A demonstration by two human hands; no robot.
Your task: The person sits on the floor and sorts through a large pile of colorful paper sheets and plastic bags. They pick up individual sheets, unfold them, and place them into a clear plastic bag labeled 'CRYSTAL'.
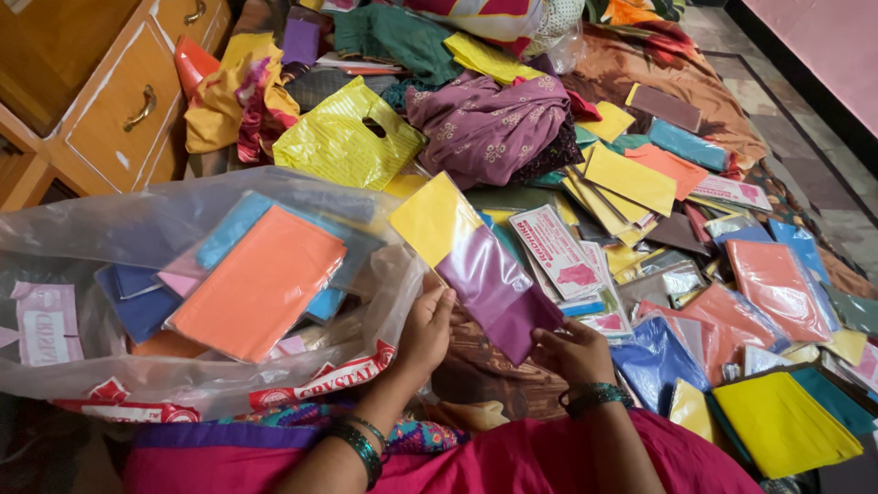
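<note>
Purple fabric packet (494, 291) held in both hands above the lap, yellow packet (432, 216) lying behind its upper end.

Gripped at the lower end only: left hand (425, 331) fingers curled onto the near left edge, right hand (574, 352) fingers pinched on the bottom right corner, both grasping the purple fabric packet. Raised and tilted away, probably to keep the clear wrapper face open to view. Just to the left, large clear plastic bag (110, 229) with mouth turned toward the hands, orange packet (261, 279) and blue packets (137, 302) stacked inside. To the right, loose spread of packets: red-orange packet (777, 285), folded yellow cloth (782, 423), printed labels (558, 249). Farther back, yellow carrier bag (343, 142), crumpled purple garment (485, 123). Underneath, patterned brown bedcover (704, 101); wooden drawers (128, 101) at upper left, tiled floor (823, 174) at right.
</note>
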